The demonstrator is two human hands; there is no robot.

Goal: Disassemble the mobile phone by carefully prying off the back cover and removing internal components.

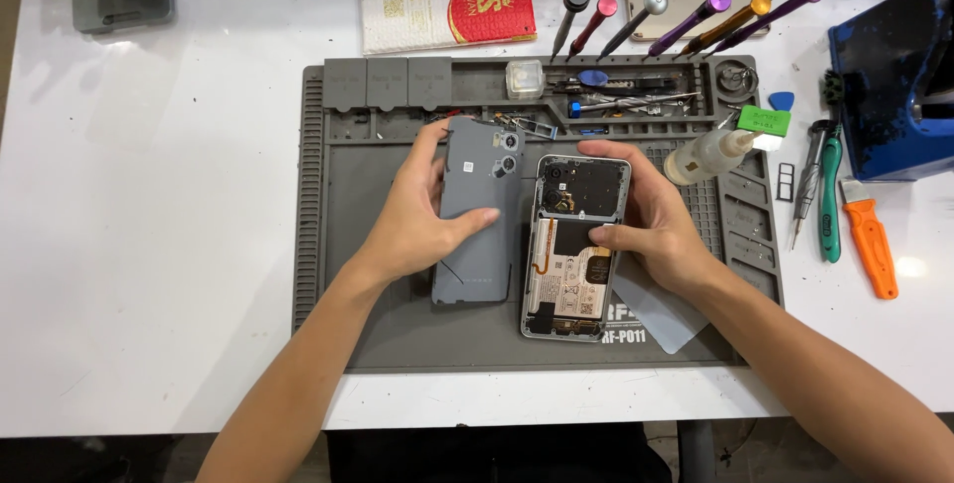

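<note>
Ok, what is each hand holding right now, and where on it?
Left hand grips the grey back cover by its left edge, thumb across its face. Right hand steadies the opened phone by its right edge, on the mat.

It was a phone repair workshop. A grey mat with parts trays covered the white bench. Screwdrivers lay in a row at one o'clock, a bottle, tweezers and an orange scraper at three, and an opened phone at centre.

white table | brightly lit | dark floor beneath front edge
</note>
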